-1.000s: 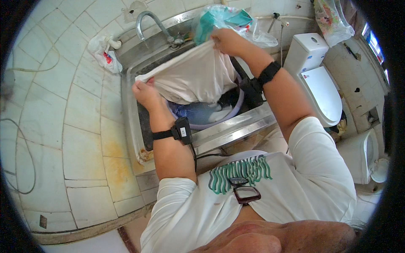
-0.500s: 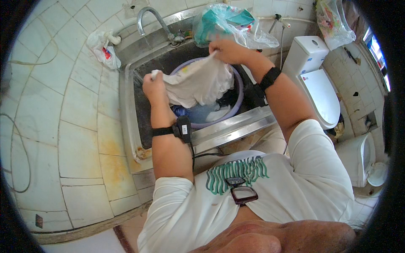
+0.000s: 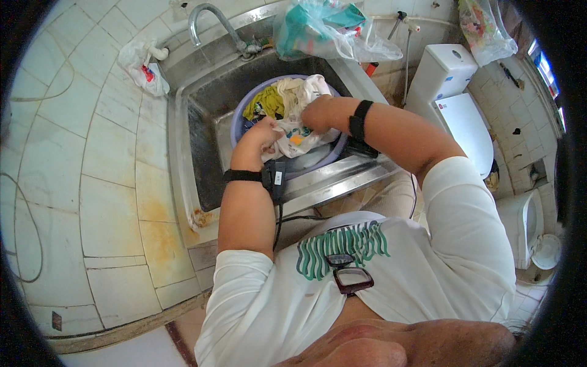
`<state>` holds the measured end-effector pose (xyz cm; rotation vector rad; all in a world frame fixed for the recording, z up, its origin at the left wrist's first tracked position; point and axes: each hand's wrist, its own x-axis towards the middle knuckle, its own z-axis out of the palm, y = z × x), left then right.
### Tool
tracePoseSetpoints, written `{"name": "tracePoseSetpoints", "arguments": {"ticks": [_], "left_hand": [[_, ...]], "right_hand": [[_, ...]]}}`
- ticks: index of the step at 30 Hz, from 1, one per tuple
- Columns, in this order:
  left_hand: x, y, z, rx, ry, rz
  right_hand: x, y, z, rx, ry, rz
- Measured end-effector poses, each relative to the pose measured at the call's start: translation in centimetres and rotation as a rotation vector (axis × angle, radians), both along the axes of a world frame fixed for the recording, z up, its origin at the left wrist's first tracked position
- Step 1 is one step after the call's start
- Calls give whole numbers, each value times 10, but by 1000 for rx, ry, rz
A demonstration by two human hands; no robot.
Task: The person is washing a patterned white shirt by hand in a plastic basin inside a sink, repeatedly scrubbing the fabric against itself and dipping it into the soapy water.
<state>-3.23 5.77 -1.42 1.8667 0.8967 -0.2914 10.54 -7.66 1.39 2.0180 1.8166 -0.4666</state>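
Observation:
A lilac plastic basin (image 3: 235,120) of laundry stands inside a steel sink (image 3: 206,125). My left hand (image 3: 263,136) is at the basin's left side, fingers closed on a white garment (image 3: 298,140) that shows a small coloured print. Higher and to the right, my right hand (image 3: 317,115) is bent over the same garment and grips it, its fingertips partly hidden. The garment lies bunched low in the basin. A yellow-green cloth (image 3: 266,102) and a cream cloth (image 3: 292,95) lie beyond my hands. Greyish water (image 3: 304,163) shows at the near side.
A curved metal faucet (image 3: 211,11) rises at the back. Clear plastic bags with green contents (image 3: 321,30) sit at the sink's rear right corner. To the left, a white bag (image 3: 143,70) hangs by the tiled wall. A white toilet (image 3: 463,125) stands at the right.
Both hands have come down into the basin with the white garment, which was held up and stretched between them. It is now bunched, its print showing, and the yellow-green cloth has come into view.

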Motion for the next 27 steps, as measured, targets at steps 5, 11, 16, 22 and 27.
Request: {"name": "tracePoseSetpoints", "arguments": {"ticks": [5,11,16,22,27], "left_hand": [[4,19,-33,-133,196,-197],[7,15,-38,-2,310,-482],[10,20,-48,50,300,-608],[2,28,-15,205,252,-194],[-8,26,13,425,134,-115]], "right_hand": [[12,9,-5,-138,165,-81],[10,11,-10,-281,125,-113],[-4,8,3,-284,8,-58],[-30,15,27,-4,173,-74],[-30,20,-15,53,225,121]]}}
